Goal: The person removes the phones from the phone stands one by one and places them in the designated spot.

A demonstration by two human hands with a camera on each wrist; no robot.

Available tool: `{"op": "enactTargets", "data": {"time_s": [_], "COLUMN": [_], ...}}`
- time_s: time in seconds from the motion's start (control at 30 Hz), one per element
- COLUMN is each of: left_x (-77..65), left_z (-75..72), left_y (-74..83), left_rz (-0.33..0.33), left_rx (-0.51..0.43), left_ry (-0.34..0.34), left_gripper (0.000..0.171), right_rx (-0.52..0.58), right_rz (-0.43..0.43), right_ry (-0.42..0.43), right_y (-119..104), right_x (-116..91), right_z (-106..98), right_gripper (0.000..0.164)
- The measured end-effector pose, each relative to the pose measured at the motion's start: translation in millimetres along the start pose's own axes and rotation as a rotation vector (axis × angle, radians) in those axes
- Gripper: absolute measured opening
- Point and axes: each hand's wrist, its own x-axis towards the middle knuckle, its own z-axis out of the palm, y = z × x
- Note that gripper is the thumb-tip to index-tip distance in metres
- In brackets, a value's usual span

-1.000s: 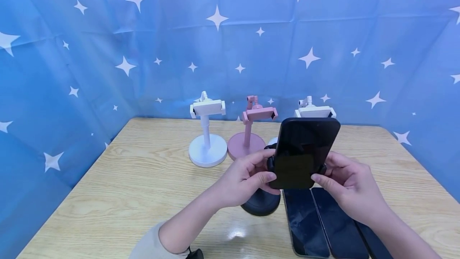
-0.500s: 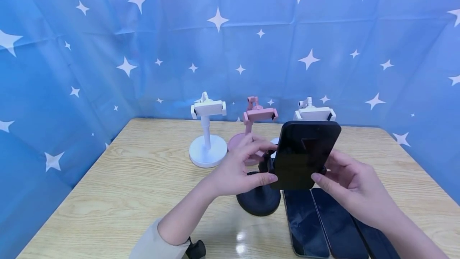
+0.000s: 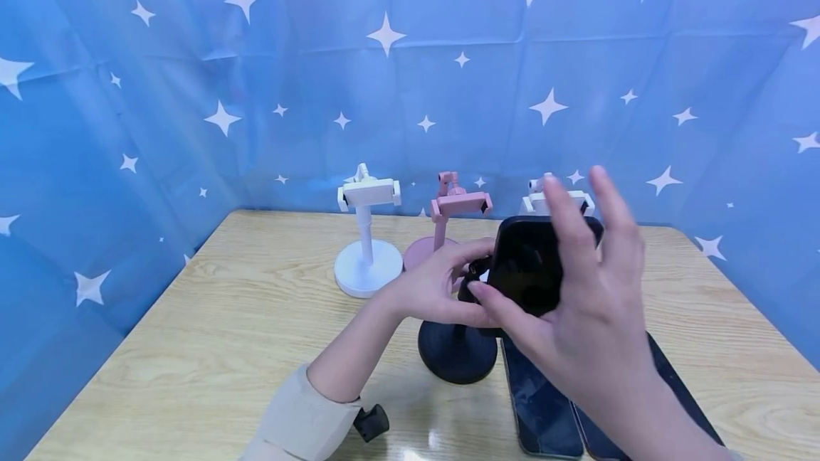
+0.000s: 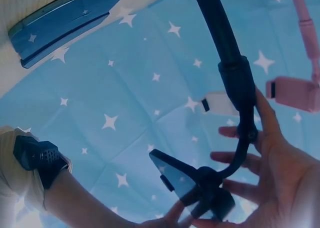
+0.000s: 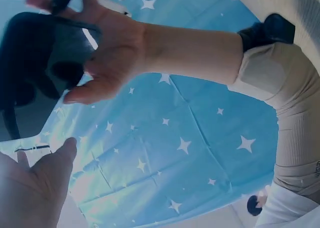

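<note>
A dark phone [image 3: 522,269] sits tilted in the clamp of a black phone stand [image 3: 458,358]. The left wrist view shows the phone edge-on, with the stand's bent neck [image 4: 240,153] running up from the clamp. My left hand [image 3: 429,290] holds the neck loosely beside the clamp, its fingers behind the neck and its thumb near the phone's lower edge. My right hand [image 3: 596,319], slightly blurred, is raised before the phone with fingers spread and nothing gripped. It hides the phone's right part in the head view; in the right wrist view its thumb stands apart from the phone.
Behind are a white stand [image 3: 369,269], a pink stand [image 3: 461,205] and another white stand [image 3: 534,203], partly hidden. Several dark phones [image 3: 544,404] lie side by side at the table's front right. A starry blue curtain [image 3: 410,91] hangs behind the table [image 3: 256,347].
My right hand has let go of the phone's right side and swung up and left in front of it, fingers spreading. My left hand has shifted slightly onto the stand's neck.
</note>
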Motion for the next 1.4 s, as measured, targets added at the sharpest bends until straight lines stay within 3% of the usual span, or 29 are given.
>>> {"op": "enactTargets", "data": {"time_s": [0.13, 0.23, 0.47, 0.67, 1.0, 1.2, 1.4], "left_x": [0.4, 2.1, 1.9, 2.5, 2.7, 3.7, 4.0], "left_z": [-0.9, -1.5, -3.0, -1.3, -3.9, -4.0, -4.8], "left_y": [-3.9, -5.9, -10.8, -14.9, -15.1, -14.1, -11.6], "left_rz": [0.005, 0.011, -0.011, 0.012, -0.012, -0.017, -0.065], "left_rx": [0.079, 0.098, -0.052, -0.108, -0.113, -0.109, -0.075], "left_ry": [0.012, 0.011, 0.004, 0.005, -0.017, -0.018, -0.015], "left_gripper": [0.038, 0.032, 0.017, 0.023, 0.020, 0.024, 0.026], "right_rx": [-0.089, -0.109, -0.149, -0.117, -0.088, -0.084, -0.078], "right_rz": [0.003, -0.003, 0.000, -0.007, -0.017, -0.007, 0.005], "right_ry": [-0.055, -0.058, -0.020, -0.013, -0.007, -0.053, -0.058], "right_y": [-96.1, -146.8, -148.1, -145.7, -143.0, -142.2, -141.3], "right_x": [45.7, 70.9, 74.0, 74.0, 74.8, 76.0, 77.0], "right_z": [-19.9, -36.5, -31.5, -30.1, -28.2, -29.0, -29.3], "right_gripper": [0.094, 0.072, 0.064, 0.055, 0.049, 0.055, 0.058]}}
